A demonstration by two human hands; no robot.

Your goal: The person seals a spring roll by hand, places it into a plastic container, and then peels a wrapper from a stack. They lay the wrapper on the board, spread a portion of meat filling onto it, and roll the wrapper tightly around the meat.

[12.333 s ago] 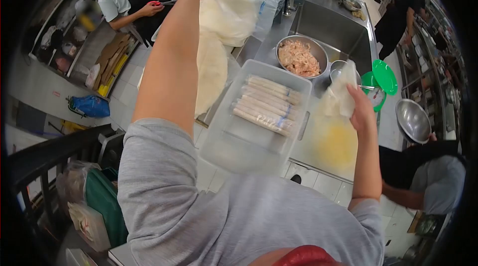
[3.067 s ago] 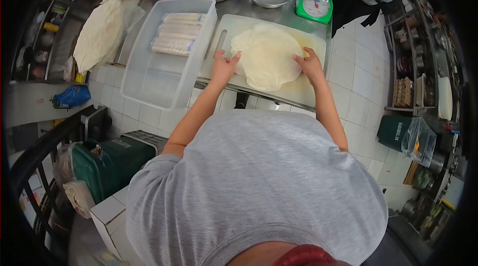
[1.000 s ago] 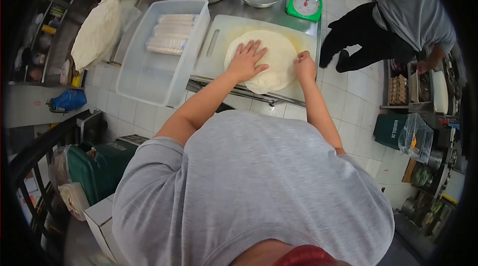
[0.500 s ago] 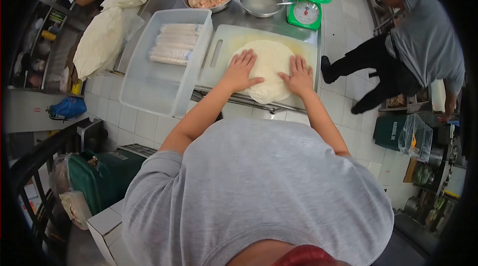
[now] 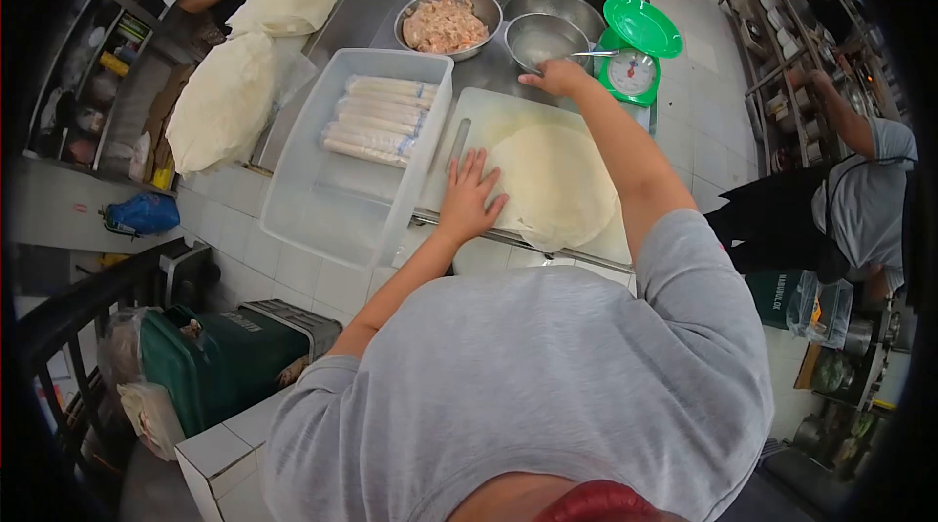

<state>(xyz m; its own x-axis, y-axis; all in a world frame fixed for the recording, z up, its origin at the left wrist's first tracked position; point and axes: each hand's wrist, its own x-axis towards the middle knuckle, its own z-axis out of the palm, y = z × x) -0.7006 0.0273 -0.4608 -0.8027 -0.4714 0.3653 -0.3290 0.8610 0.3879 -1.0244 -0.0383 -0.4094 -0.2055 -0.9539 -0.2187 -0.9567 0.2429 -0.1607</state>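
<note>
A round, thin, pale dough wrapper (image 5: 557,180) lies on the white cutting board (image 5: 498,107), its near edge reaching the board's front. My left hand (image 5: 473,198) rests flat at the wrapper's left edge with its fingers spread. My right hand (image 5: 559,79) is over the near rim of a metal bowl (image 5: 532,39) of cloudy liquid, beyond the board. Its fingertips are mostly hidden, so I cannot tell whether they grip anything. A spoon (image 5: 594,53) leans in that bowl, its handle pointing right, just past this hand.
Left of the board, a clear plastic tub (image 5: 293,200) holds several wrapped white rolls (image 5: 376,117). Behind stand a bowl of minced filling (image 5: 445,24) and a green scale (image 5: 630,73). Large bagged wrapper stacks (image 5: 225,102) lie at left. People stand at far left and at right by shelves.
My right hand has left the wrapper and reached forward to the liquid bowl. My left hand has slid to the wrapper's left edge. The person at right has moved farther right.
</note>
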